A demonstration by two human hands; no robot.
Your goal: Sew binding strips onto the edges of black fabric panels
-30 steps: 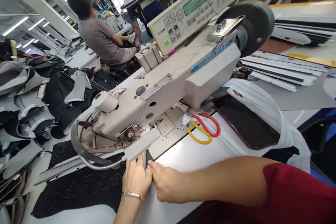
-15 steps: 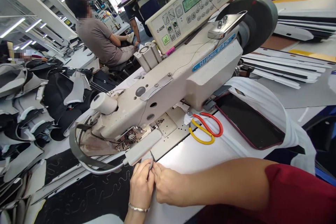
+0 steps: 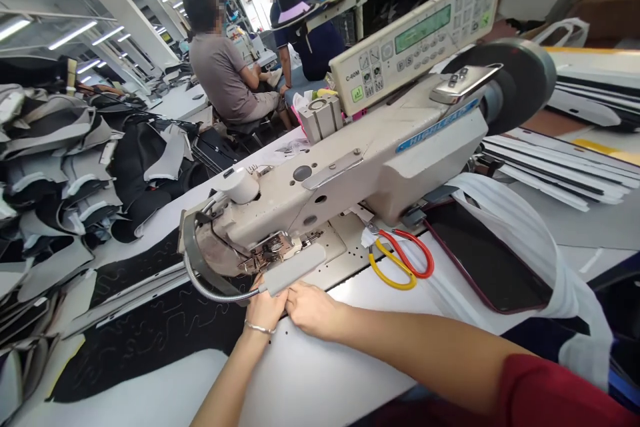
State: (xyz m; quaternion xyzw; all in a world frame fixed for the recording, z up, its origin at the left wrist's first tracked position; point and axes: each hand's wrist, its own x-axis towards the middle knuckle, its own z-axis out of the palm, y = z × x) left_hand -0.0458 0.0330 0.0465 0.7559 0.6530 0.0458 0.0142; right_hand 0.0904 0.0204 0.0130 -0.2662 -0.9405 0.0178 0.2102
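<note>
My left hand (image 3: pixel 264 307), with a silver bracelet at the wrist, reaches to the front of the sewing machine (image 3: pixel 330 173), near its needle area. A pale lamp bar (image 3: pixel 295 268) on a flexible metal neck hides most of its fingers. Close beside it, my right hand (image 3: pixel 311 309) is closed, fingertips curled just below the lamp bar. Whatever lies between the two hands is hidden from this angle. The needle area (image 3: pixel 273 250) shows only partly behind the bar. Scissors (image 3: pixel 400 257) with red and yellow handles rest to the right of the machine's metal plate.
A dark phone (image 3: pixel 490 260) and a looped white strip (image 3: pixel 530 213) lie at the right. The control panel (image 3: pixel 420 37) stands behind the machine. Grey and black cut pieces (image 3: pixel 60 173) are heaped at the left. A seated person (image 3: pixel 225 73) is further back.
Both hands have moved away from me, up to the machine's needle area and partly under the lamp bar. The small grey piece pinched between them earlier is now out of sight. The view has shifted.
</note>
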